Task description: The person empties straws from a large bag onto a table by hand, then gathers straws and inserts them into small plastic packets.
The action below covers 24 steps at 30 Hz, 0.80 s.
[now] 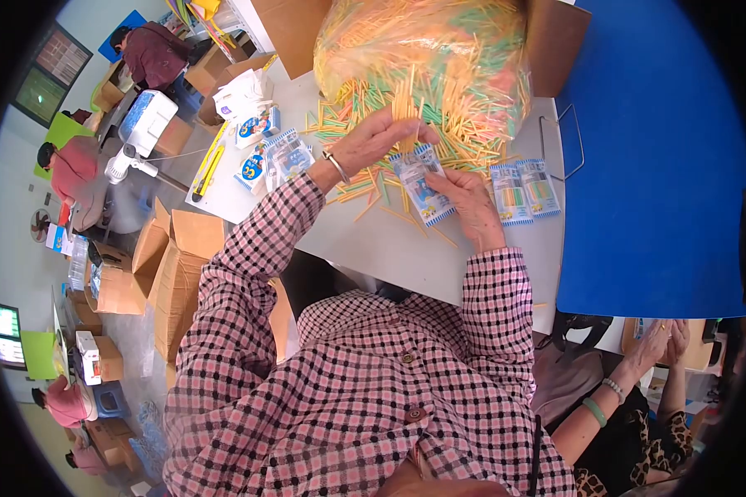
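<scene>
My left hand, with a bracelet at its wrist, is closed round a bunch of thin pale yellow sticks standing upright at the pile's front. Just below it, my right hand pinches a small blue and white packet. The packet's upper end is close under the bunch. Behind both hands lies a loose pile of yellow, green and orange sticks, beside a big clear bag full of more. Two filled packets lie right of my right hand.
Left on the white table are more packets, a tissue pack and a yellow cutter. A blue panel stands at right. Cardboard boxes are at left. A co-worker's arms show at lower right; other people sit far left.
</scene>
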Each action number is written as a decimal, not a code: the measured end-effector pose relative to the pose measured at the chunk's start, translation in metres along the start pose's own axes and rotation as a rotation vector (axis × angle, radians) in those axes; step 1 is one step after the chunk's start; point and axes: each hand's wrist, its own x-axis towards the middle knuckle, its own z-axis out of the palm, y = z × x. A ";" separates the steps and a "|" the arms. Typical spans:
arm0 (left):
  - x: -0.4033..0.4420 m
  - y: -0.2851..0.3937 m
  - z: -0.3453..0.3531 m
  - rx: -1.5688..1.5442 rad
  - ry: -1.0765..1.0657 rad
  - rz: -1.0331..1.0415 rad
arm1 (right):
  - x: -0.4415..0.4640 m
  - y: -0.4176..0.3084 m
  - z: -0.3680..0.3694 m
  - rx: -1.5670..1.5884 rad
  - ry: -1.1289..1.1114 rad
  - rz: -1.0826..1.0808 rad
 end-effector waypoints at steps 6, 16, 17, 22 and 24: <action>-0.002 0.005 0.006 -0.028 0.022 -0.014 | -0.004 -0.001 0.001 0.019 -0.011 0.019; -0.001 -0.006 0.007 -0.139 0.119 0.041 | -0.010 -0.007 0.007 0.116 -0.040 0.054; -0.001 -0.006 0.007 -0.139 0.119 0.042 | -0.010 -0.008 0.008 0.131 -0.026 0.048; 0.002 -0.011 0.002 -0.123 0.180 0.057 | -0.002 0.000 0.009 -0.003 0.038 -0.095; 0.001 -0.012 0.003 -0.108 0.205 0.063 | -0.002 0.001 0.010 -0.030 0.046 -0.088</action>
